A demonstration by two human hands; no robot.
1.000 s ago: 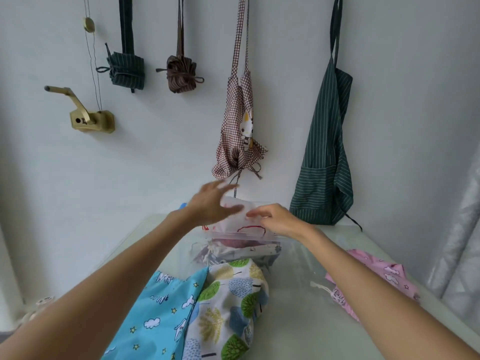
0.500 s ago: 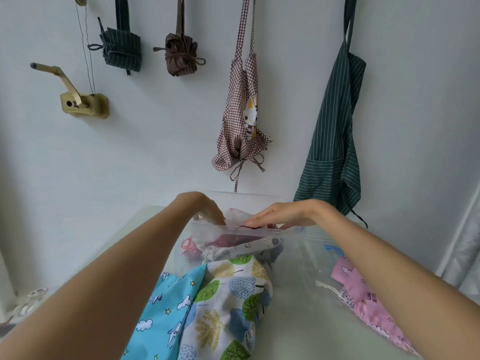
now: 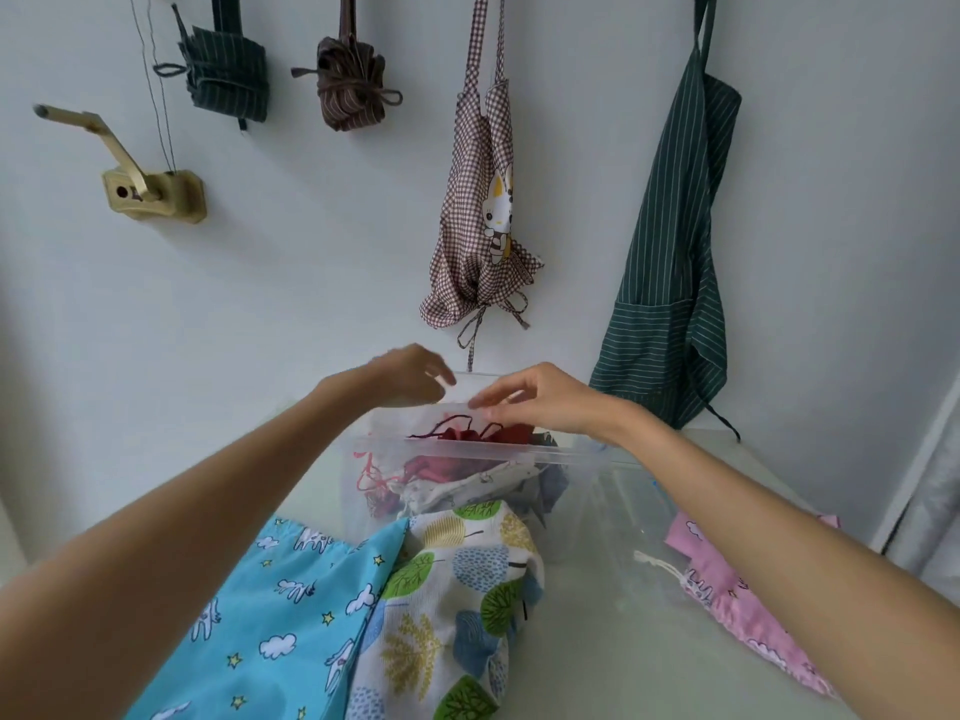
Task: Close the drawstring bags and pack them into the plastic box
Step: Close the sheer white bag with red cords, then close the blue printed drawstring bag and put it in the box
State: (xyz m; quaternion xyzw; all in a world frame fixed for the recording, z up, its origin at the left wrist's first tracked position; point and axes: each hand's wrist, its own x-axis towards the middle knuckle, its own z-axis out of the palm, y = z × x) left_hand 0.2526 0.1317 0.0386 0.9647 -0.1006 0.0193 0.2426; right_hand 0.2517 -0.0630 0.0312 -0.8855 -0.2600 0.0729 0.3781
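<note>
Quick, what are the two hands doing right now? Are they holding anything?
Left hand: over the far side of the plastic box, fingers loosely curled, blurred; cannot tell if it holds anything.
Right hand: open, fingers relaxed above the box, gripping nothing.

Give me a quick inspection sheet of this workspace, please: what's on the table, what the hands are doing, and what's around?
Surface: pale table.
Job's things: clear plastic box holds a dark red bag; blue cloud bag, tree-print bag and pink bag lie outside it.
Clutter: nothing seen.
Grippers: left hand and right hand hover over the box, holding nothing.
Cables: thin cords hang on the wall.
Surroundings: green striped apron, checked apron, brass crank.
</note>
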